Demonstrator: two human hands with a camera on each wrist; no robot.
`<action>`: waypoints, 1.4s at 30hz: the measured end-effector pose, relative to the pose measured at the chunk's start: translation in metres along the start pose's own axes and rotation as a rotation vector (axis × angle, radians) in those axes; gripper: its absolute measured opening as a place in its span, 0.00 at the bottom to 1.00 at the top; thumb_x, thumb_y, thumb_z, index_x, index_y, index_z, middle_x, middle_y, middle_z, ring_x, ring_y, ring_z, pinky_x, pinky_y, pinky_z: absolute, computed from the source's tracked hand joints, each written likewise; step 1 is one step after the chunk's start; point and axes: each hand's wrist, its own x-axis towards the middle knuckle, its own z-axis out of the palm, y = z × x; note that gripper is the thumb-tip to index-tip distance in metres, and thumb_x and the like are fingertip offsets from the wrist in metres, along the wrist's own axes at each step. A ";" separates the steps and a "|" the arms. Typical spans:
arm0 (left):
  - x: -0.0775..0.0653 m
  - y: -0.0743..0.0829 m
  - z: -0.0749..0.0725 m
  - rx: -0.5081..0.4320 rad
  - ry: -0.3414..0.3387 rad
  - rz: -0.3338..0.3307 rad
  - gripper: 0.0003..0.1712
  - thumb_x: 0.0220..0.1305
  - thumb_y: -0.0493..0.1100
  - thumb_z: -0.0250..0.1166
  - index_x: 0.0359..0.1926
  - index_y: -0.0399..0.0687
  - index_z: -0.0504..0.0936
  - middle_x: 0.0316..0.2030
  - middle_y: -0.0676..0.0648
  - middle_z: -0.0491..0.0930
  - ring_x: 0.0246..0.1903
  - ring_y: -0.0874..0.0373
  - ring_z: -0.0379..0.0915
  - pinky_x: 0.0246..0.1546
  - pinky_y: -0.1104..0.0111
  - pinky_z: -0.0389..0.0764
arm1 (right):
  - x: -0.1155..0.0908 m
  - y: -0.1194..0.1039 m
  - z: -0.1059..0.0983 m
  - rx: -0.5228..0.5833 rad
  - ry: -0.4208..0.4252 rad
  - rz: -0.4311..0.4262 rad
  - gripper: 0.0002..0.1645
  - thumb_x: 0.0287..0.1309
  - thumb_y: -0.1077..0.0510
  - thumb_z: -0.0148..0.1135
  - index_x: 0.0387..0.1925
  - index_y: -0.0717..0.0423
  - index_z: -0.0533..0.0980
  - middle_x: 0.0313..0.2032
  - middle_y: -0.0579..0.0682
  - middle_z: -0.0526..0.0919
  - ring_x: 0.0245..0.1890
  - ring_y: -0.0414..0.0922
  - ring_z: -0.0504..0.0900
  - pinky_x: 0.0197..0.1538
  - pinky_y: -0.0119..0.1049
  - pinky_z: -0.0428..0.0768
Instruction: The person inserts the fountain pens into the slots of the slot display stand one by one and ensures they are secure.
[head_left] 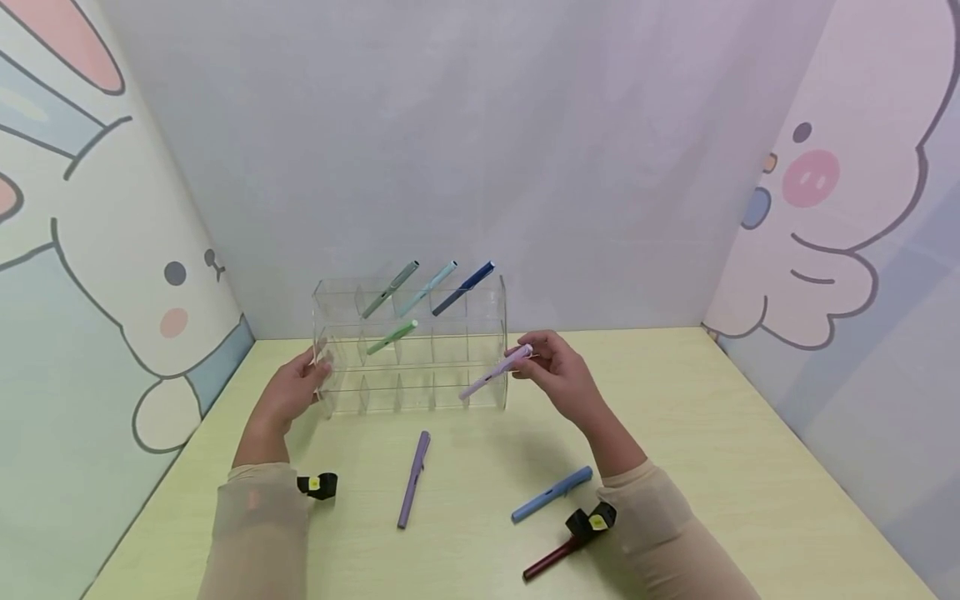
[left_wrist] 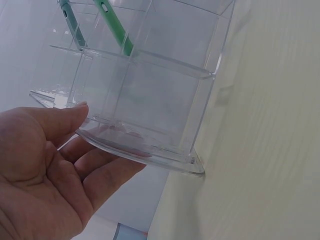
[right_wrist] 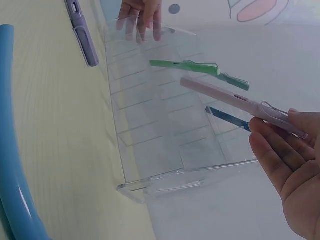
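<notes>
A clear acrylic pen rack (head_left: 450,354) with tiered compartments stands on the table. My left hand (head_left: 288,390) grips its left side panel, the thumb on one face and the fingers behind, as the left wrist view shows. Between thumb and fingers, my right hand (head_left: 558,371) pinches a pale lilac pen (right_wrist: 225,97) near its cap end. The lilac pen slants down to the left before the rack's right part. A grey-green pen (head_left: 390,290), a light blue pen (head_left: 428,288) and a dark blue pen (head_left: 463,289) lean in the top tier. A green pen (head_left: 392,337) leans one tier lower.
In front of the rack a purple pen (head_left: 414,479) lies on the pale table (head_left: 360,558). A blue pen (head_left: 552,494) and a dark red pen (head_left: 551,560) lie nearer the right forearm. Printed curtain walls (head_left: 480,167) enclose the back and sides.
</notes>
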 end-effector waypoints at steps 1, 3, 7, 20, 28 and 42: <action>0.000 0.000 0.000 0.000 0.000 0.000 0.36 0.78 0.54 0.44 0.79 0.56 0.41 0.73 0.32 0.55 0.69 0.33 0.58 0.63 0.43 0.71 | 0.000 0.000 0.000 0.012 0.016 -0.010 0.17 0.67 0.62 0.60 0.54 0.60 0.70 0.50 0.62 0.83 0.45 0.55 0.86 0.48 0.38 0.86; 0.000 0.000 0.000 0.003 0.000 0.000 0.36 0.78 0.55 0.44 0.79 0.57 0.41 0.73 0.32 0.55 0.69 0.33 0.58 0.63 0.43 0.71 | -0.001 0.000 0.000 0.043 0.045 -0.028 0.17 0.67 0.63 0.59 0.55 0.62 0.69 0.51 0.64 0.82 0.43 0.52 0.86 0.48 0.38 0.86; 0.000 0.000 0.001 -0.003 0.003 -0.011 0.36 0.78 0.56 0.44 0.79 0.58 0.42 0.73 0.33 0.55 0.69 0.34 0.58 0.64 0.43 0.70 | -0.001 -0.001 0.001 0.120 0.114 -0.057 0.18 0.66 0.63 0.60 0.55 0.65 0.68 0.50 0.67 0.81 0.42 0.45 0.86 0.49 0.39 0.86; -0.001 -0.005 -0.003 -0.007 0.007 -0.006 0.35 0.78 0.55 0.44 0.79 0.58 0.42 0.73 0.33 0.56 0.69 0.34 0.58 0.63 0.44 0.71 | 0.004 0.000 0.006 0.238 0.272 -0.135 0.20 0.65 0.65 0.61 0.54 0.68 0.67 0.51 0.71 0.79 0.41 0.46 0.85 0.49 0.40 0.86; 0.002 -0.002 0.000 -0.050 0.006 -0.003 0.35 0.78 0.53 0.45 0.79 0.57 0.43 0.73 0.34 0.57 0.69 0.36 0.58 0.64 0.43 0.70 | 0.009 0.004 0.009 0.211 0.287 -0.145 0.20 0.65 0.65 0.60 0.54 0.70 0.67 0.49 0.71 0.79 0.41 0.47 0.86 0.48 0.40 0.86; 0.004 -0.002 0.000 -0.046 0.010 -0.016 0.35 0.78 0.53 0.46 0.79 0.58 0.44 0.72 0.35 0.58 0.69 0.36 0.60 0.64 0.45 0.71 | 0.061 -0.013 0.034 0.134 0.260 -0.102 0.19 0.65 0.66 0.59 0.55 0.68 0.67 0.50 0.65 0.81 0.44 0.50 0.86 0.50 0.39 0.86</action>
